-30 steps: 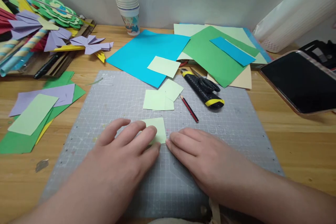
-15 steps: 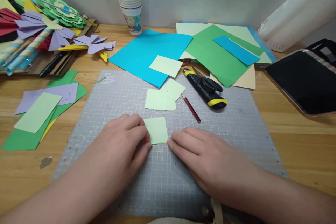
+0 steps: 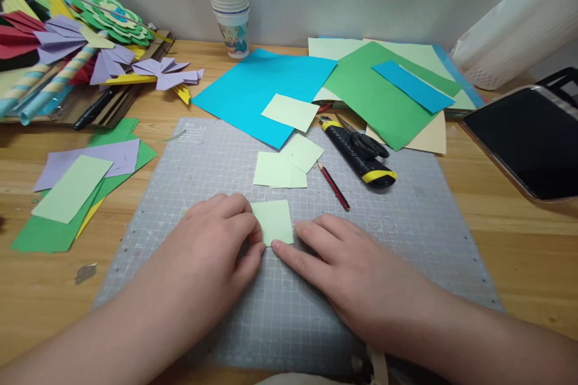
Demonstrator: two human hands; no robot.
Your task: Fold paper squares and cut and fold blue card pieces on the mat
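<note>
A small light green paper square (image 3: 277, 221) lies on the grey cutting mat (image 3: 271, 325). My left hand (image 3: 221, 240) is closed over its left edge, with thumb and fingertips pinching the near left corner. At the near edge of the square, my right hand (image 3: 334, 258) rests its thumb, and its other fingers lie on the mat just right of the paper, apart from the thumb. Behind the square are several more light green pieces (image 3: 273, 168). A red and black pencil (image 3: 333, 186) lies to their right.
A yellow and black cutter (image 3: 356, 153) and scissors (image 3: 368, 145) lie behind the pencil. Blue paper (image 3: 253, 90), green paper (image 3: 374, 90) and paper cups (image 3: 233, 27) stand farther back. Paper strips (image 3: 72, 189) are left, a tablet (image 3: 526, 141) right.
My right thumb has slid left along the near edge of the square, away from its right corner. My left hand keeps its grip. The whole view has shifted slightly.
</note>
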